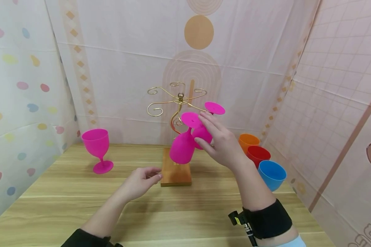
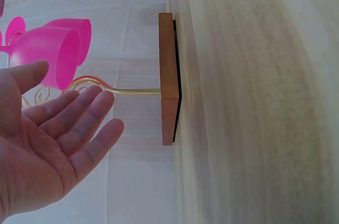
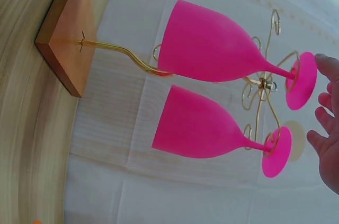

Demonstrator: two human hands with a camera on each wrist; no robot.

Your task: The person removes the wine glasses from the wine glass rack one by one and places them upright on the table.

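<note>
Two pink plastic goblets hang upside down by their feet from the curled arms of a gold wire rack [image 1: 180, 97]. The front goblet [image 1: 182, 147] overlaps the second goblet [image 1: 201, 134] in the head view. My right hand [image 1: 224, 142] is raised beside them, fingers extended and nothing in its grasp. In the right wrist view, its thumb [image 3: 327, 65] is right at the edge of one goblet's foot [image 3: 301, 83]. My left hand [image 1: 142, 181] is low beside the rack's wooden base [image 1: 176, 175], palm turned up and fingers loosely spread, holding nothing.
Another pink goblet [image 1: 96, 142] stands upright on the table at the left. At the right, an orange cup [image 1: 248, 140], a red cup [image 1: 258, 154] and a blue cup [image 1: 272, 175] stand in a row, partly behind my right forearm. Patterned cloth [image 1: 126, 68] hangs behind the table.
</note>
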